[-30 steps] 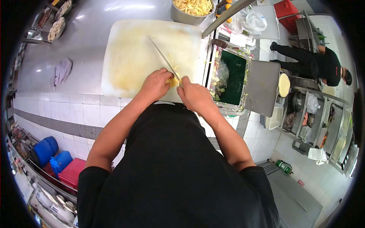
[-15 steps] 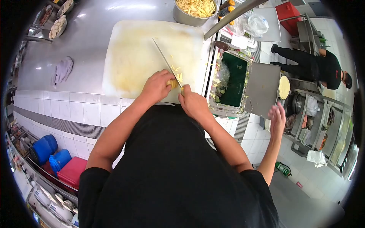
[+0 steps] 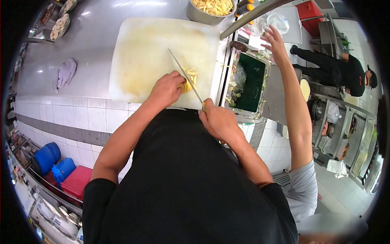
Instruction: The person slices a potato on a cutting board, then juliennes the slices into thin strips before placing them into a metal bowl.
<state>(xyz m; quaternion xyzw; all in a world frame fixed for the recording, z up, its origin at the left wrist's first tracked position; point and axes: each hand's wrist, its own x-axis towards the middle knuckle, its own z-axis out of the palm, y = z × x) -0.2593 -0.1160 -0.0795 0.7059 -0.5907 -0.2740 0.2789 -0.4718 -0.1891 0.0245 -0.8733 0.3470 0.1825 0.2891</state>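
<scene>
My right hand (image 3: 219, 122) grips the handle of a kitchen knife (image 3: 177, 62), whose long blade points up and left across the white cutting board (image 3: 138, 49). My left hand (image 3: 167, 88) is closed, its fingertips pressing a stack of yellow potato slices (image 3: 186, 87) against the board, just left of the blade. Thin potato strips (image 3: 192, 75) lie loose on the blade's right side. Part of the slices is hidden by my left fingers.
A metal bowl (image 3: 202, 17) of cut strips stands beyond the board. Right of it are a green-lined bin (image 3: 251, 87) with scraps around its rim and a metal post (image 3: 260, 14). A co-worker's arm (image 3: 298, 110) reaches in at right; another person (image 3: 345, 69) stands farther off. A cloth (image 3: 66, 74) lies left.
My right hand and the knife have shifted down and right, and more cut strips show beside the blade. The co-worker's arm has reached farther forward. My left hand stays nearly in place.
</scene>
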